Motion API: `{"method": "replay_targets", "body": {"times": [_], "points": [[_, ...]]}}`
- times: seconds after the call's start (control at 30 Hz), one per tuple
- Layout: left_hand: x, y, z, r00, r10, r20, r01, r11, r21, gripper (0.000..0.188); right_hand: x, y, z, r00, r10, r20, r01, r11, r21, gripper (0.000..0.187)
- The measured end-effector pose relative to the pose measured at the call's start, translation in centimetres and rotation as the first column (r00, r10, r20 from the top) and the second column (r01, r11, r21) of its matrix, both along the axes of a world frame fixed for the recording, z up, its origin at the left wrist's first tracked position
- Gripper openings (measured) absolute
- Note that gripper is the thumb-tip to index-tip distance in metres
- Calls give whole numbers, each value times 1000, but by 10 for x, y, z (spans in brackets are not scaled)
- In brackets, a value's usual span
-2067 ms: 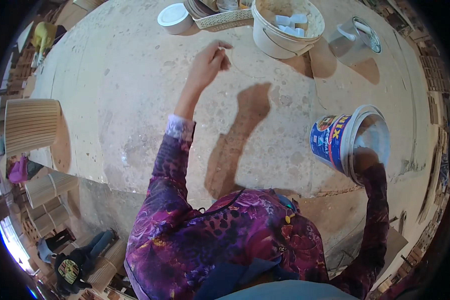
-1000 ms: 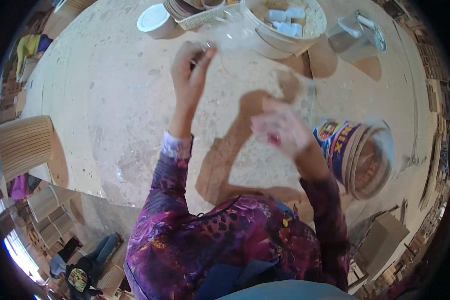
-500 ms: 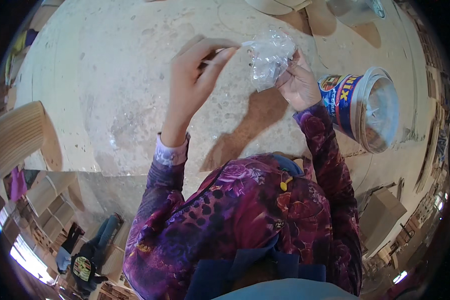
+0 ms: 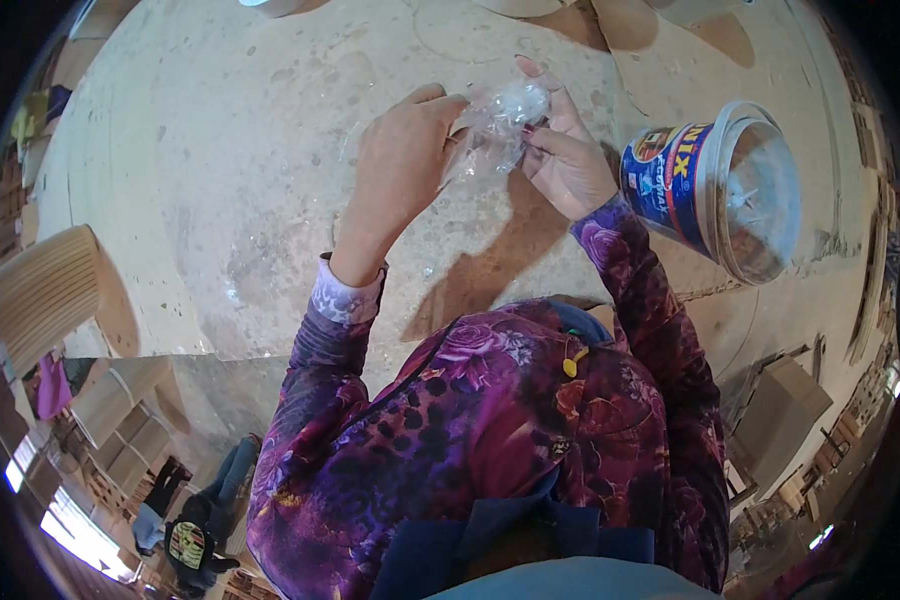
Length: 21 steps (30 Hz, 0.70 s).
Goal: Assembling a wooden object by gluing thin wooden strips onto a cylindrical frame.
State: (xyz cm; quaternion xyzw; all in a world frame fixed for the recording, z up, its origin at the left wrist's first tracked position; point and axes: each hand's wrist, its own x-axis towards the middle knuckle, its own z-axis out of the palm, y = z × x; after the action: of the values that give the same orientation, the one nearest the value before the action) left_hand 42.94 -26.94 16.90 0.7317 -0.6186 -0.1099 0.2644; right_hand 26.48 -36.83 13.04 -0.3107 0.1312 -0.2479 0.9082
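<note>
Both of my hands hold a small clear plastic bag (image 4: pixel 497 125) above the round wooden table (image 4: pixel 220 180). My left hand (image 4: pixel 402 160) pinches the bag's left edge with thumb and fingers. My right hand (image 4: pixel 562 150) grips its right side, fingers curled round a crumpled, whitish lump at the top. The bag hangs crinkled between the two hands. What is inside it cannot be made out.
A blue and white plastic bucket (image 4: pixel 715 185) stands at my right on the table's edge. A ribbed beige cylinder (image 4: pixel 40 290) stands at the left, with similar ones (image 4: pixel 120 415) below the table. The rims of other containers show along the top edge.
My right hand left the bucket and came across to meet my left hand. Both now grip the clear bag, which has drawn closer to my body.
</note>
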Motion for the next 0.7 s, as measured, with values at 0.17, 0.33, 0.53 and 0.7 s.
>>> {"method": "replay_targets", "body": {"times": [0.17,0.33,0.53,0.7], "points": [[-2,-7,-6,1000,17,-8,-17,1000,20,7,6,2,-5,987,-33,-157,6,985,-173,61],[7,-4,-10,990,-18,-139,9,998,-67,9,3,-15,-12,939,-131,-317,-91,796,-599,49],[14,-1,-11,966,-29,-257,12,998,-69,11,6,-27,-14,857,-247,-453,-160,708,-688,42],[18,-1,-18,953,5,-304,-52,988,-145,11,27,-25,-1,919,-233,-317,-117,607,-786,37]]}}
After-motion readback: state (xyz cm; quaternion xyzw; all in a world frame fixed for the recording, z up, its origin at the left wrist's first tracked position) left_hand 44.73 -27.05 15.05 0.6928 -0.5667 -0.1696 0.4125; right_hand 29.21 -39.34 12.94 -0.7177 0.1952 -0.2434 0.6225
